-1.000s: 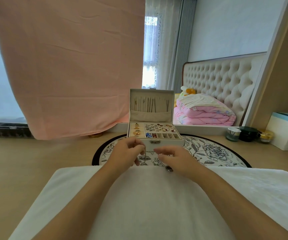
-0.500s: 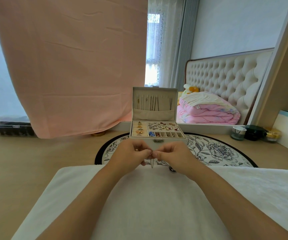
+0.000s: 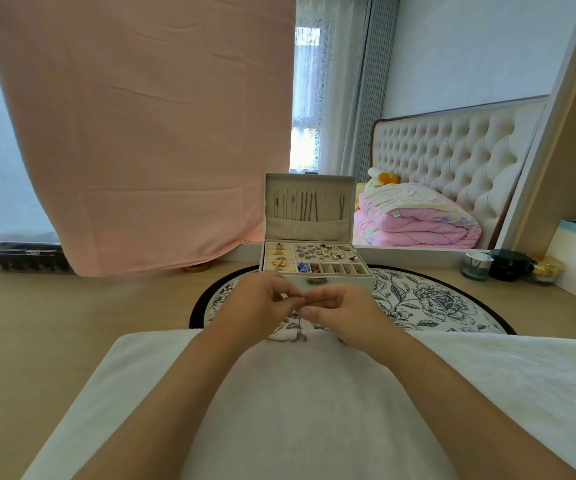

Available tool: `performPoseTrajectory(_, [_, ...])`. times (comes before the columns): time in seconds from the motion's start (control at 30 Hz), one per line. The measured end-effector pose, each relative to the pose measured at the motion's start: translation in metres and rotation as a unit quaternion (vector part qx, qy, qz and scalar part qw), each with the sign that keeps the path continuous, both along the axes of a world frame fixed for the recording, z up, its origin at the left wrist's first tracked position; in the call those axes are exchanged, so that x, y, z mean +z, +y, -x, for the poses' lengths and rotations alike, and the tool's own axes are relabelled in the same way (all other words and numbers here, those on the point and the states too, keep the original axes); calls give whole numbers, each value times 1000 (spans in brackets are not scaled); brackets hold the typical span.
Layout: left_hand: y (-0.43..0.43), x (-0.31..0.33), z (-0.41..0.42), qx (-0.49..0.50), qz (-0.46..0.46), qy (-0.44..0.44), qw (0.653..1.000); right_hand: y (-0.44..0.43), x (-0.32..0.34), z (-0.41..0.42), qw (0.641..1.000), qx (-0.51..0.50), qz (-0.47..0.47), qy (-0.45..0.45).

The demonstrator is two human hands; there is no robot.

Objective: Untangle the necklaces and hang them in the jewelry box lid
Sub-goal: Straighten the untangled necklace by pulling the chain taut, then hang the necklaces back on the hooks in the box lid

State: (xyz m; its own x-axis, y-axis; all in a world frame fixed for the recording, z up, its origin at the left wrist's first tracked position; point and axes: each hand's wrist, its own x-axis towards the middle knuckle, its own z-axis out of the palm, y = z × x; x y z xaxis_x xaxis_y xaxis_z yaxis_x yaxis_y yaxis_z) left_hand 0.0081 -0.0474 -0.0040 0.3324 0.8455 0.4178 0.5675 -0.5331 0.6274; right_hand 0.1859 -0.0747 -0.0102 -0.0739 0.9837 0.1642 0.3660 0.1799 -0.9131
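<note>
Grip: left hand [image 3: 262, 303] and right hand [image 3: 342, 308] meet fingertip to fingertip, pinching a thin necklace chain [image 3: 293, 336]. Slack hangs below the grip onto the white towel [image 3: 314, 410]. Advice: tease loops apart in small pulls, since yanking likely tightens knots. Just beyond the grip, the jewelry box [image 3: 343, 281] is open on the desk. Its lid [image 3: 311, 175] is upright with several chains hung. Rings left, earrings right, blue piece in a front cell.
</note>
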Motion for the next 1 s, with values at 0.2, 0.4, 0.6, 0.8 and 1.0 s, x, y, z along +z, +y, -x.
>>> performPoseTrajectory(0.2, [-3,7,2,8,-14,76,997,1,-1,-1,999,-7,4,42])
performPoseTrajectory(0.4, [-4,6,-4,-79,170,-184,965,11,5,-1,991,43,88,90])
performPoseTrajectory(0.6, [7,16,11,-40,284,-326,901,2,5,-15,962,135,62,229])
performPoseTrajectory(0.8, [10,22,21,-108,327,-366,865,11,1,-24,946,117,53,299])
performPoseTrajectory(1.0, [14,24,48,-168,421,-339,824,14,20,-25,947,80,41,308])
